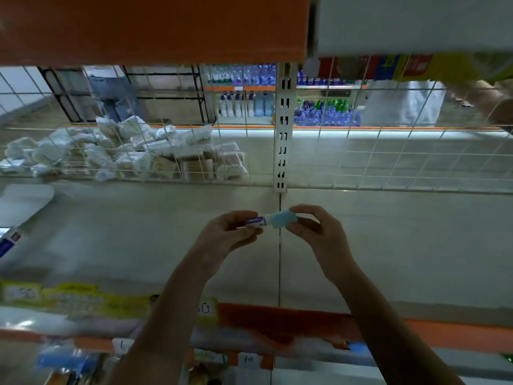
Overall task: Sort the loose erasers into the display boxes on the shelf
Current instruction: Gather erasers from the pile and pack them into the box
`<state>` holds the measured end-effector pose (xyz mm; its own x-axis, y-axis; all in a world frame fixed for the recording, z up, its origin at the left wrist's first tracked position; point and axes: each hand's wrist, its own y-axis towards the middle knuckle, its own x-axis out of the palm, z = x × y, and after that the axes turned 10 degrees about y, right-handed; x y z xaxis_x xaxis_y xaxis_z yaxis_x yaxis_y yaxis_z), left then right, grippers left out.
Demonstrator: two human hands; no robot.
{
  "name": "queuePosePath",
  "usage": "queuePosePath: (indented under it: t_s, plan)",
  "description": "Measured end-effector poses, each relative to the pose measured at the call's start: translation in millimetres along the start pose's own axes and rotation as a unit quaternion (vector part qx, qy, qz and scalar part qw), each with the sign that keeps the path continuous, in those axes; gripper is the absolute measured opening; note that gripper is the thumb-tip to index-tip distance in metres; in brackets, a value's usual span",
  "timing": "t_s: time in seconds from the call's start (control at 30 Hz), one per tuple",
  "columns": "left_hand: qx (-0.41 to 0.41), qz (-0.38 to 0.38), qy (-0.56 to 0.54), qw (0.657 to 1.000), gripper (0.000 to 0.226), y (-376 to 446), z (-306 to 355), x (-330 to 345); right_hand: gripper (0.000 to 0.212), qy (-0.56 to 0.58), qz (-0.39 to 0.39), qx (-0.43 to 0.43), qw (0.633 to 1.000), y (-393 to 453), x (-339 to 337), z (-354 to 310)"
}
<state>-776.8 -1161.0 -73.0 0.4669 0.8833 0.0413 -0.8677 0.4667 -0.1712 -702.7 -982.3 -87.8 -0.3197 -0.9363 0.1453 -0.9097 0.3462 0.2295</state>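
There is just one view, from a camera on the person's head, and it looks forward and a bit down onto a pale shelf (138, 245) close in front. Both arms reach out from the bottom edge, so the left hand (227, 234) and the right hand (316, 232) sit near the middle of the picture, close to the camera. The view is very wide and bends at the sides: it takes in the orange shelf edge (152, 29) just above the head, and, through the wire grid (388, 162) at the back, bottles (324, 115) far away in another aisle
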Motion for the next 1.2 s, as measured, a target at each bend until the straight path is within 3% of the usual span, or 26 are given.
queuePosePath:
  t_s: [0.2, 0.33, 0.43, 0.67, 0.9, 1.07, 1.2]
  plan:
    - [0.029, 0.012, 0.055, 0.998, 0.024, -11, -5, 1, 0.029, 0.177, 0.029, 0.088, 0.98, -14, 9, -5]
    - [0.028, 0.006, 0.018, 0.999, 0.019, -15, -5, 4, 0.034, 0.332, 0.036, 0.146, 0.931, -14, 9, -9]
    - [0.029, -0.009, -0.011, 0.999, 0.016, -16, -3, 4, 0.029, 0.388, 0.049, 0.178, 0.903, -14, 11, -10]
    - [0.005, -0.055, -0.066, 0.996, 0.024, -17, 5, 6, 0.022, 0.393, 0.046, 0.215, 0.893, -19, 15, -11]
    - [-0.046, -0.038, -0.104, 0.993, 0.008, -16, 5, 6, 0.022, 0.38, 0.039, 0.247, 0.89, -25, 15, -13]
    - [-0.064, -0.049, -0.048, 0.996, 0.017, -18, 3, 3, 0.024, 0.35, 0.009, 0.261, 0.9, -29, 16, -14]
    - [-0.034, -0.074, 0.071, 0.994, 0.03, -23, 0, -1, 0.036, 0.27, -0.033, 0.236, 0.933, -32, 19, -17]
